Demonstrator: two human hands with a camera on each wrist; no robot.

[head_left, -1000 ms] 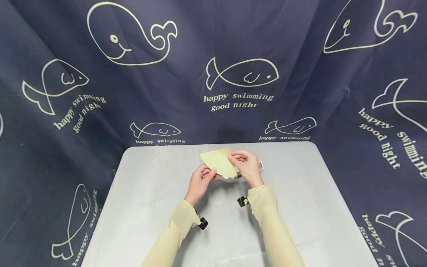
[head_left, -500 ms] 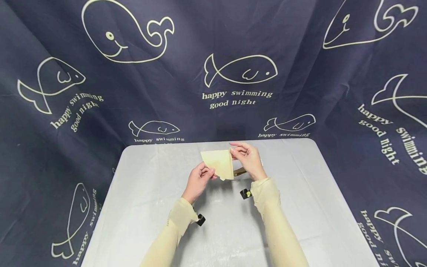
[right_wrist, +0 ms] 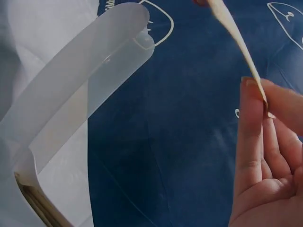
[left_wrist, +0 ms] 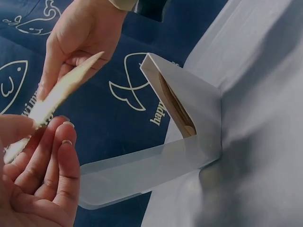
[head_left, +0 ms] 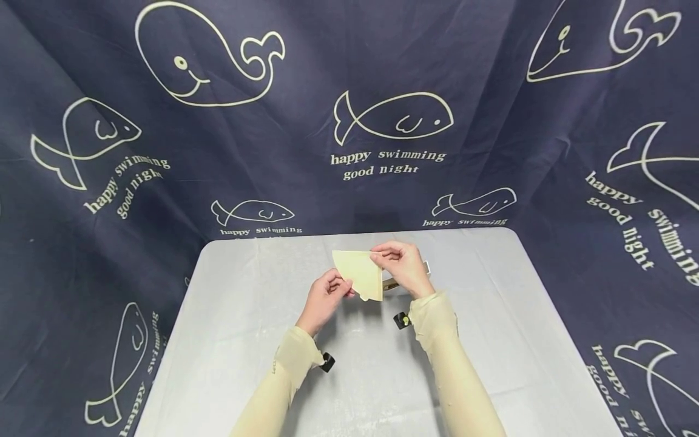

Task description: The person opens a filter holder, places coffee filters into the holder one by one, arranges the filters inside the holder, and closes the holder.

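Observation:
A pale tan, fan-shaped paper coffee filter (head_left: 357, 272) is held up between both hands above the table, with a small tab at its lower edge. My left hand (head_left: 322, 300) pinches its lower left side between thumb and fingers. At the upper right corner, my right hand (head_left: 405, 268) pinches the edge. The wrist views show the filter (left_wrist: 66, 90) nearly edge-on and thin. Behind the hands stands a white holder (left_wrist: 201, 99) with brownish filters (left_wrist: 177, 109) inside and a translucent flap (right_wrist: 109, 61) standing out; in the head view the right hand mostly covers it.
A white-covered table (head_left: 229, 340) lies under the hands. Dark blue curtains (head_left: 306, 139) with fish and whale drawings hang close behind it and on both sides. Small black wrist cameras (head_left: 401, 320) sit under the sleeves.
The coffee filter has turned from a tilted position until its top edge is nearly level. My right fingers spread half a second ago and now pinch at its corner; the left hand keeps its hold.

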